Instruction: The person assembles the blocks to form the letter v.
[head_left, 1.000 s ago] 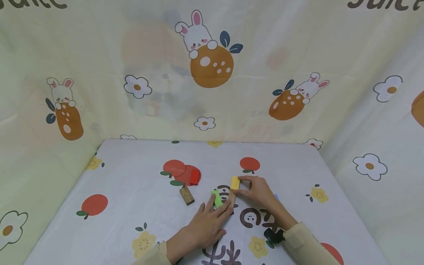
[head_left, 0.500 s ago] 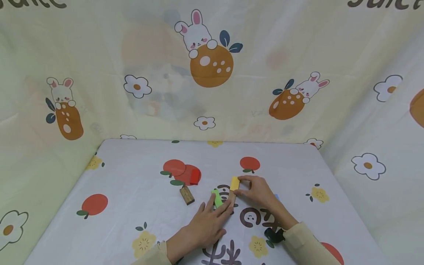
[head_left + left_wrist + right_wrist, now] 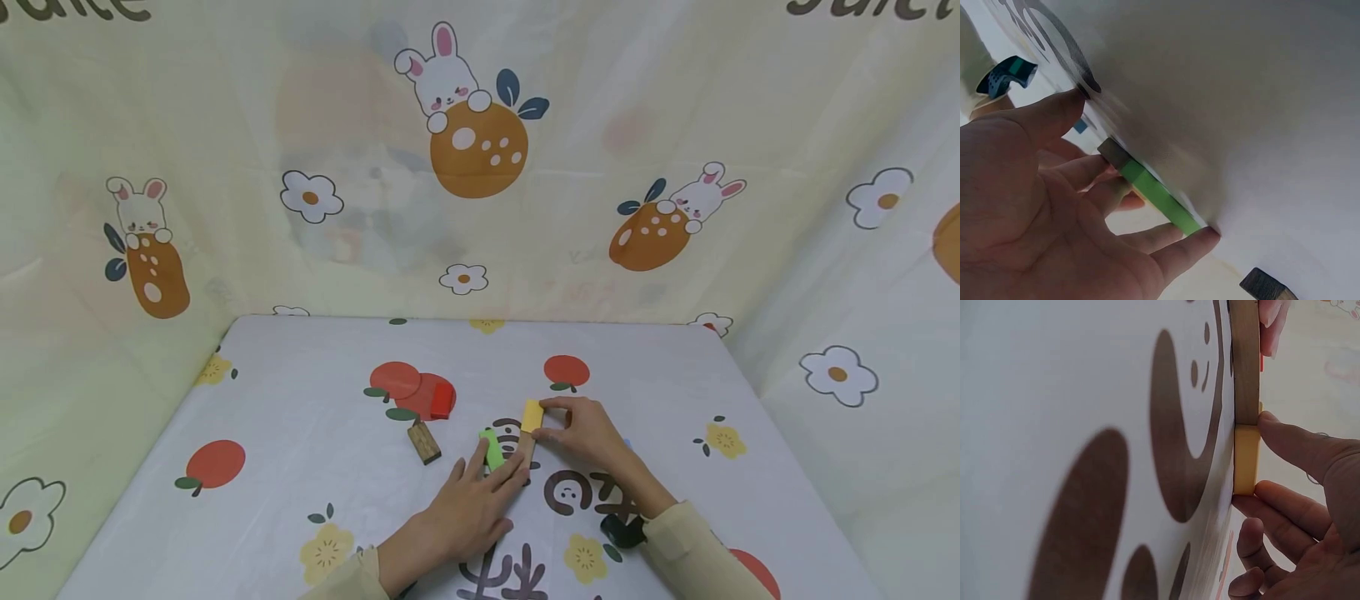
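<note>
A yellow block [image 3: 532,415] lies end to end with a light wooden block [image 3: 527,452] on the table, their ends meeting in the right wrist view. My right hand [image 3: 587,435] pinches the yellow block [image 3: 1246,459] by its ends, thumb at the joint and a finger at the far end. My left hand [image 3: 468,510] is spread low over the table with straight fingers. Its fingertips touch the wooden block and a green block [image 3: 492,450] beside it. In the left wrist view the green block [image 3: 1160,197] runs along several fingertips.
Left of the hands lies a dark wood-grain block [image 3: 423,442], with a red block [image 3: 441,401] behind it. A blue block [image 3: 627,446] is mostly hidden by the right forearm. A patterned cloth covers the table [image 3: 300,400], and printed curtains [image 3: 360,267] enclose it.
</note>
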Action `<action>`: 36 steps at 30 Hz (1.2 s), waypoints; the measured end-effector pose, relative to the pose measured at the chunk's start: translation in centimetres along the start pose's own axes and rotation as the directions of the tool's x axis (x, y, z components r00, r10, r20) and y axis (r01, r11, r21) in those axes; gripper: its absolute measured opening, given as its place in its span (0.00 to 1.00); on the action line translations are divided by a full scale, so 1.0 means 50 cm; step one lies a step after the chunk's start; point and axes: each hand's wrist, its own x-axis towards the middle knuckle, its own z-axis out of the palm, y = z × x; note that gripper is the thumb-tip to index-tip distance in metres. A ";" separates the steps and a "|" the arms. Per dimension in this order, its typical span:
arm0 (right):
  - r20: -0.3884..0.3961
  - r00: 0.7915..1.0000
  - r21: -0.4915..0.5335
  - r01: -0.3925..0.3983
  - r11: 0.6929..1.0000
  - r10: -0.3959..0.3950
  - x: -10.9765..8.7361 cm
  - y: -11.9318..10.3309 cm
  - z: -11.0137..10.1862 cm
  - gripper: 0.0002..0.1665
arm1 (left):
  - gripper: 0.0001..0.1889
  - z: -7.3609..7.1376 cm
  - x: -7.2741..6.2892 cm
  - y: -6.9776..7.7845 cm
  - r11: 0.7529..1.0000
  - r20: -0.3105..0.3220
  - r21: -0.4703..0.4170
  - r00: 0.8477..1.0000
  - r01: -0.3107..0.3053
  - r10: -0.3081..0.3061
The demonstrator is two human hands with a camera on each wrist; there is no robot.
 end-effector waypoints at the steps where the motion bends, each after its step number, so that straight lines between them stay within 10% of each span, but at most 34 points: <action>1: -0.001 1.000 -0.001 -0.001 1.000 0.001 0.000 0.000 0.000 0.33 | 0.40 0.000 0.000 0.000 1.000 0.001 0.000 1.000 0.000 0.000; 36: 0.023 0.998 -0.011 0.064 0.998 -0.064 -0.016 0.009 -0.006 0.36 | 0.40 0.002 0.000 0.000 1.000 0.002 0.009 1.000 -0.001 0.001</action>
